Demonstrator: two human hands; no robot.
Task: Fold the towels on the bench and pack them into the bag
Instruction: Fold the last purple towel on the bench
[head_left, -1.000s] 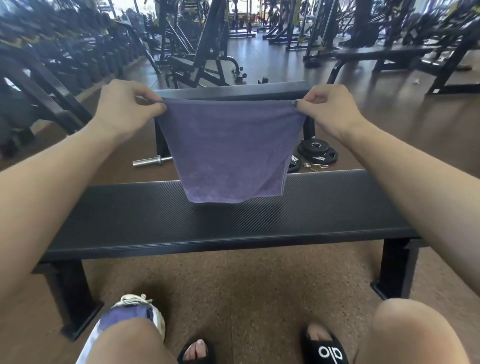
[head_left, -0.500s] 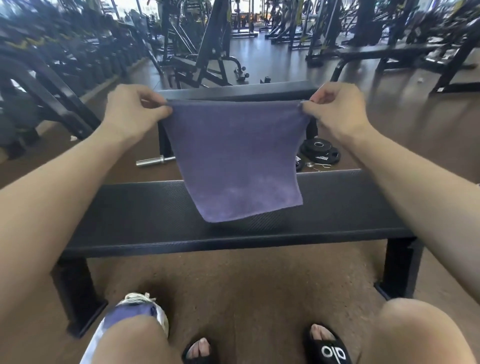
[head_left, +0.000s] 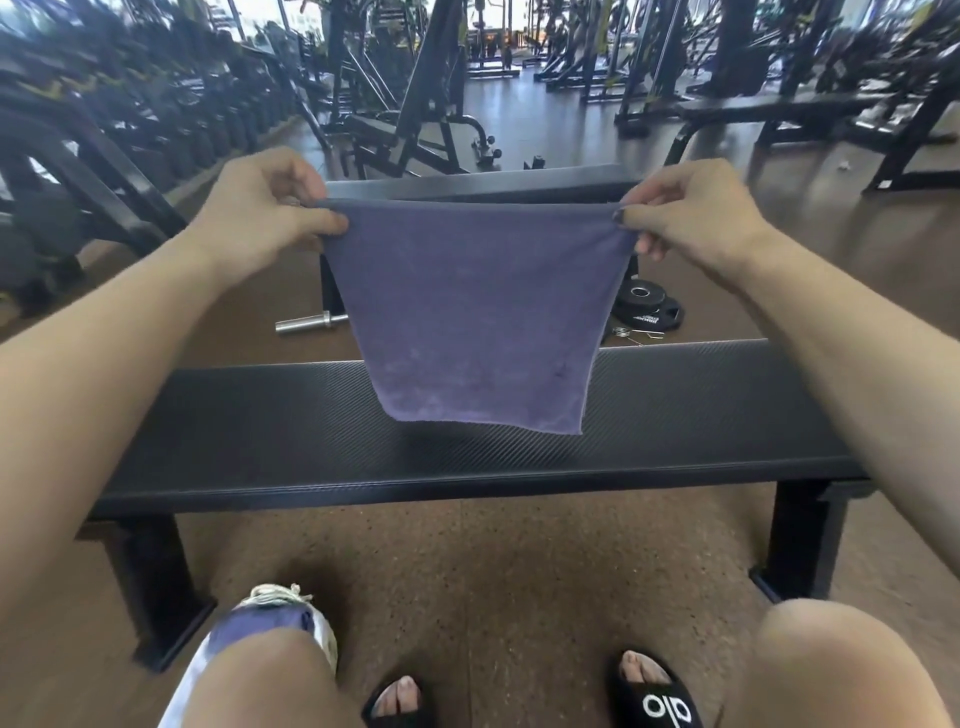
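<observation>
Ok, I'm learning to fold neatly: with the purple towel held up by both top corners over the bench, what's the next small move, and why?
Probably lower the purple towel flat onto the bench. The left hand and right hand pinch its top corners, and it hangs spread and slightly skewed, its bottom edge just over the pad. Laid flat, it can be folded squarely.

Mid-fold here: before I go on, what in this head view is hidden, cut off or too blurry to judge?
- Bag: head view, mostly behind the left knee; whether it is open is unclear.
- Towel: its far side is hidden, so the number of layers is unknown.
- Corners inside the left hand and right hand: covered by fingers.
- Barbell: most of it is behind the towel.
- Bench: left end hidden by the forearm.
- Background machines: blurred.
</observation>
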